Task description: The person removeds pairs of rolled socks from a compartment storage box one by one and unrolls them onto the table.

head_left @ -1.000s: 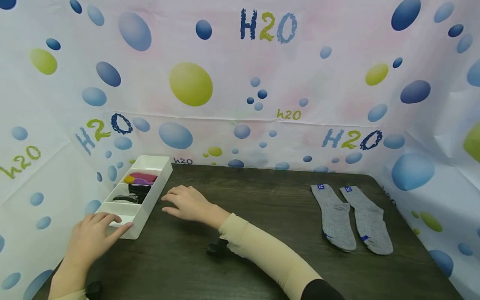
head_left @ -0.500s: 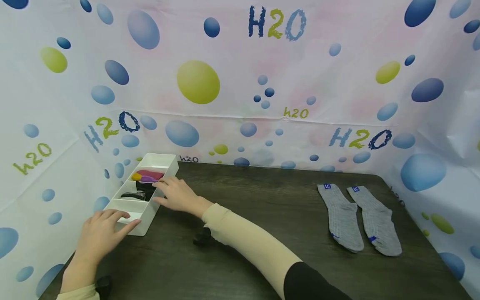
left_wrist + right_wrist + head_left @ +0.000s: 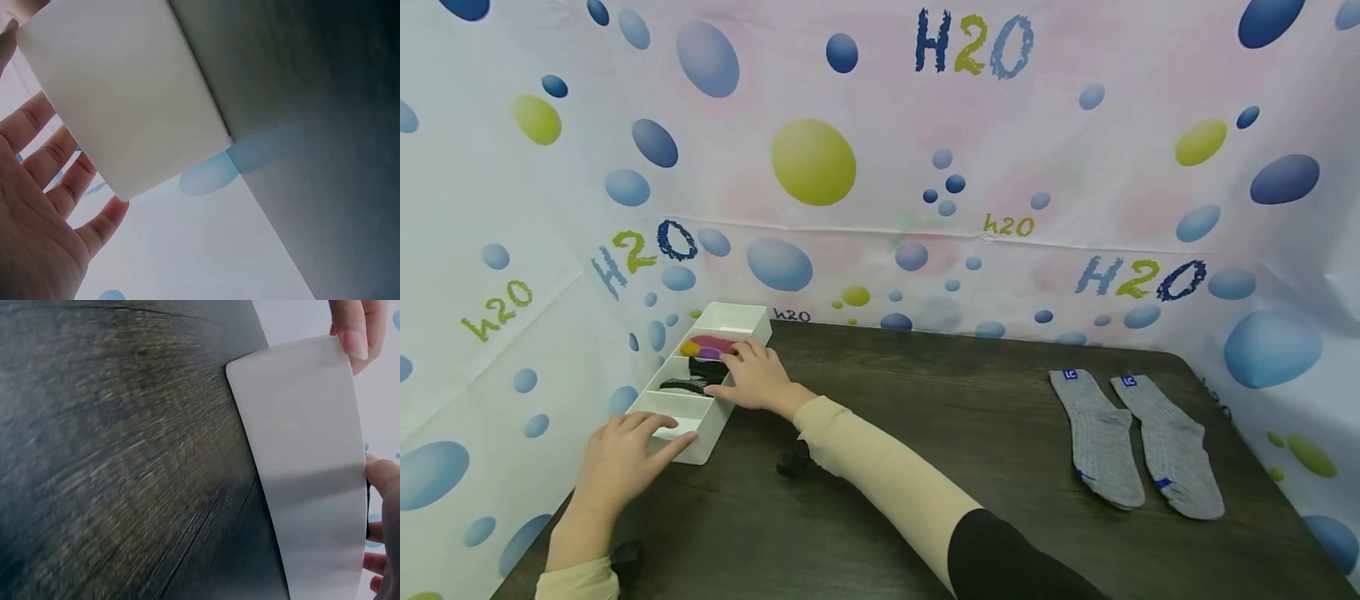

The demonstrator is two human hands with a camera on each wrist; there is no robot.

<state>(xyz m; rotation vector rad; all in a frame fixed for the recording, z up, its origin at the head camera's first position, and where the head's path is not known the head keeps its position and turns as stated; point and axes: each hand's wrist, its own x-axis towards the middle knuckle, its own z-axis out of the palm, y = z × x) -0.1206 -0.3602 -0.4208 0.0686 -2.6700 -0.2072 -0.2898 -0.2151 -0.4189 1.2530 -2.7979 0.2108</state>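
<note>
Left of the frame, our right hand (image 3: 760, 382), thumb and fingertips apart, leans over the box (image 3: 716, 427) beside black items (image 3: 702, 367); our left hand (image 3: 619, 467) spreads at its lower end. We judge this a reach-in, calling next for a gentle pinch.

On the tabletop (image 3: 940, 400), a divided tray (image 3: 720, 429) stands at the left, running front to back. Bundles (image 3: 706, 367) sit in its two middle compartments. The left hand (image 3: 617, 458) is at its near end, the right hand (image 3: 760, 382) along its right side. Two socks (image 3: 1101, 442) lie side by side at the right. Behind rises a sheet (image 3: 887, 158).
</note>
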